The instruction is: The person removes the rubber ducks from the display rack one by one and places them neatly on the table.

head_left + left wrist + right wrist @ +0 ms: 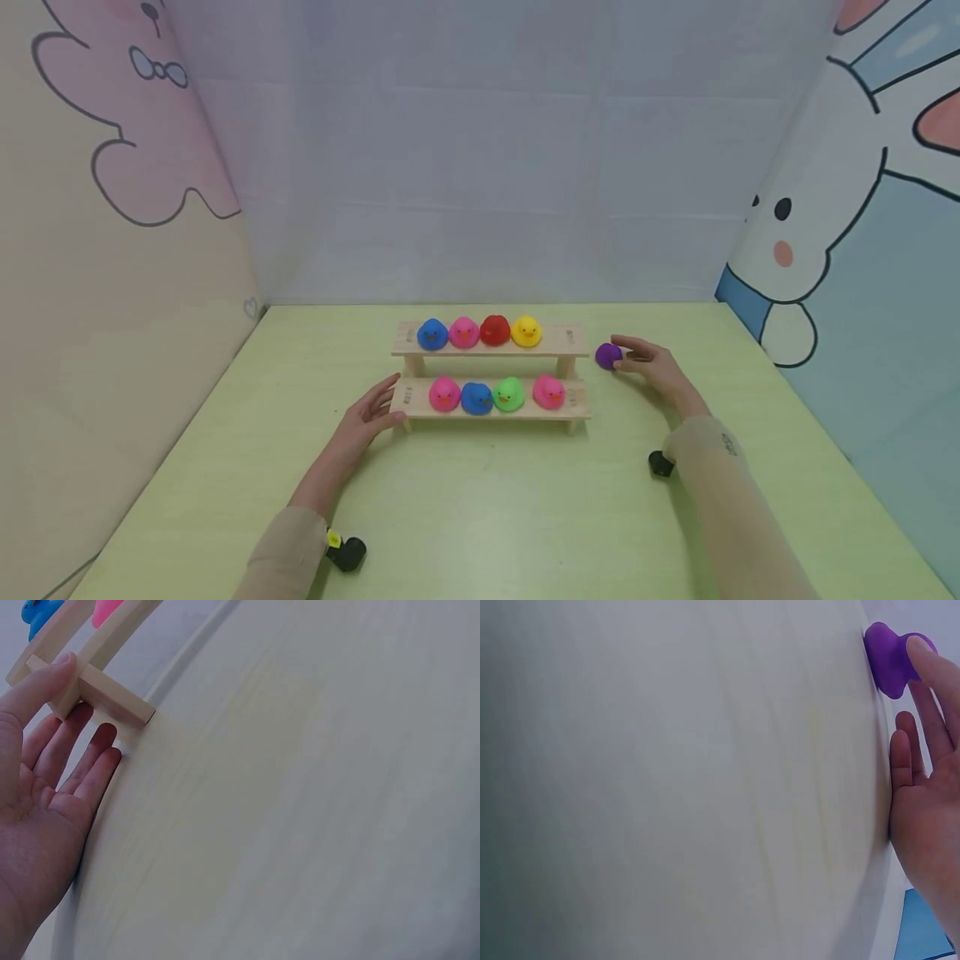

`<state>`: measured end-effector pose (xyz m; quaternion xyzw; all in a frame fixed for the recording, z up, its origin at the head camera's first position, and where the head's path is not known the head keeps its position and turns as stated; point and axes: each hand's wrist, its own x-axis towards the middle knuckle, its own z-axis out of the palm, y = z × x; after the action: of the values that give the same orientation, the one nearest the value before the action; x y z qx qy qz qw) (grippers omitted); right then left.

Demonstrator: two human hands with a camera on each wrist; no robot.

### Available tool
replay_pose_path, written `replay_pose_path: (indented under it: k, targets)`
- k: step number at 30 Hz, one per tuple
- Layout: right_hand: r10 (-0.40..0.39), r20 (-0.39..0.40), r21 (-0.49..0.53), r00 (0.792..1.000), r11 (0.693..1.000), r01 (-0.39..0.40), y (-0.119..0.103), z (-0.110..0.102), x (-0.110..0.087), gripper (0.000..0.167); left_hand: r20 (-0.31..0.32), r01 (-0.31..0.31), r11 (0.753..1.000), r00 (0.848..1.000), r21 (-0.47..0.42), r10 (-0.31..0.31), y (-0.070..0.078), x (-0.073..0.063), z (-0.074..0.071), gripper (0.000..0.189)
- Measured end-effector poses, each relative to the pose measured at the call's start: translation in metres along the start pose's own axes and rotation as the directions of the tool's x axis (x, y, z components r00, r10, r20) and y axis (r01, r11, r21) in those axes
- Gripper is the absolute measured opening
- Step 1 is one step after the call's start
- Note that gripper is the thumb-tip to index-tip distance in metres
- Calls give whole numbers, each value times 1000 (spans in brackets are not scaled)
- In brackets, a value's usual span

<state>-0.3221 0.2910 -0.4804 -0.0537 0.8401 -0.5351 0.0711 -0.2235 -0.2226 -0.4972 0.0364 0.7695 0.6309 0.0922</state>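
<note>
A two-tier wooden rack point(558, 342) stands in the middle of the table, toward the back. My left hand point(363, 421) holds the left end of its lower board point(416, 402). In the left wrist view the thumb point(56, 679) lies on the board, with the fingers beyond its end. My right hand point(654, 367) pinches a purple rubber duck point(889, 664) low at the table, just right of the rack. The thumb covers part of the duck. On the upper board sit a blue duck point(432, 334), a pink duck point(464, 332), a red duck point(495, 331) and a yellow duck point(527, 332).
The lower board carries a pink duck point(445, 394), a blue duck point(477, 399), a green duck point(508, 394) and, past a gap, another pink duck point(549, 392). Behind the pale table point(480, 517) hangs a white curtain point(480, 167). Cartoon-printed walls flank both sides.
</note>
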Motion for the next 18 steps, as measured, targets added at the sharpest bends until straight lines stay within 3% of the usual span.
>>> replay_pose_path:
  k: [11, 18]
  targets:
    - [-41, 61, -70, 997, 997, 46, -4, -2, 1, 72, -13, -2, 1000, 1000, 5, 2, 0, 0, 1, 71]
    - [-96, 26, -123, 995, 988, 99, -9, -5, 0, 68, -13, -5, 1000, 1000, -2, 5, -1, 0, 1, 71]
